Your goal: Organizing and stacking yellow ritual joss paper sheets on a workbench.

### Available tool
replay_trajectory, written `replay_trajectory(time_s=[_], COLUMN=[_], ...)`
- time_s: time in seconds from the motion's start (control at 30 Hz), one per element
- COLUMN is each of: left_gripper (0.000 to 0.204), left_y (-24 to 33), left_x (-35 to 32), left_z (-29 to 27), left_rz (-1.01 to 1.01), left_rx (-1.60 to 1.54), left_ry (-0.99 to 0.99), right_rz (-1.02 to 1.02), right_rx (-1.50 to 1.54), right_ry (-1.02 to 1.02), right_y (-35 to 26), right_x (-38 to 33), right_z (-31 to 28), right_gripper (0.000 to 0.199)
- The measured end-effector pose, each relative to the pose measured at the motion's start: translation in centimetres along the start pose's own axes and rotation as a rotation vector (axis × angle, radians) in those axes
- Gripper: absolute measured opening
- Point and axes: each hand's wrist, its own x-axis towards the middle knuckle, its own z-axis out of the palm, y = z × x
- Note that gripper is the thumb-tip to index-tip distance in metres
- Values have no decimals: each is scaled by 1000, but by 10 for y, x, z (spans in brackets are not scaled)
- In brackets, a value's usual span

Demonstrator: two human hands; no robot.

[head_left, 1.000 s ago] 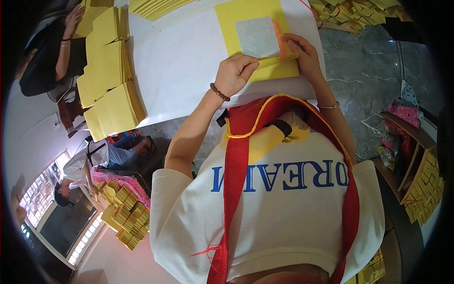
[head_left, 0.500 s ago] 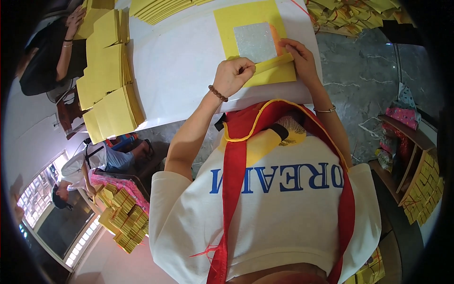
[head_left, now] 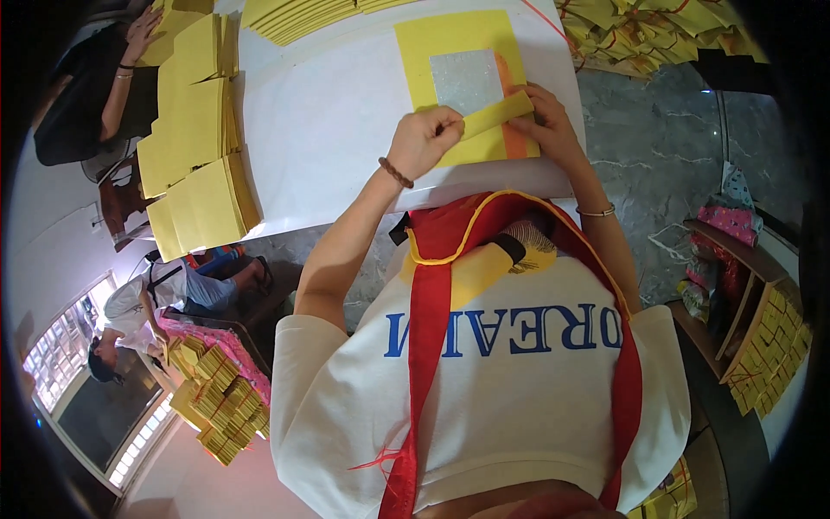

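A folded, flattened roll of yellow paper [head_left: 496,115] stretches between my two hands. My left hand [head_left: 425,138] pinches its left end, fingers curled in. On the right end, my right hand [head_left: 553,128] grips with thumb and fingers. Underneath lies a flat yellow paper sheet [head_left: 418,43] bearing a silver square [head_left: 465,78] and an orange strip [head_left: 503,73] along the square's right side. The roll crosses the lower part of this sheet and hides some of it.
Stacks of yellow paper [head_left: 186,130] line the left of the white table [head_left: 320,130], with another stack [head_left: 298,17] at the far edge. Tied yellow bundles [head_left: 644,30] lie at the far right. Two other people are on the left, one seated by a pile of bundles [head_left: 225,402].
The roll has tilted and its right end has shifted slightly left. More of the orange strip shows below it. My right hand has moved down and closed further around that end.
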Motion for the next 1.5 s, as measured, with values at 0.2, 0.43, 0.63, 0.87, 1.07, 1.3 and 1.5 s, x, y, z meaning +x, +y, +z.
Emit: replay_trajectory(time_s=[0.2,0.43,0.63,0.87,1.07,1.3,1.5], left_gripper=[54,33,30,25,19,22,23], left_y=[1,-38,-16,-28,-27,-35,-30], left_x=[-10,11,4,-15,-4,8,13], left_z=[-32,-31,-39,-31,-19,-13,-12], left_rz=[574,612,747,568,0,-190,-239], left_rx=[323,528,685,385,-24,-256,-367], left_ry=[102,301,401,262,167,233,258], right_rz=[142,115,-29,-52,432,485,395], right_rx=[138,148,-295,-193,270,178,9], right_ry=[87,64,38,-253,2,93,145], right_y=[0,-7,-27,-47,-49,-38,-30], right_x=[-1,0,13,12,12,32,34], right_z=[6,4,-15,-22,2,9,16], right_gripper=[22,34,43,23,34,45,44])
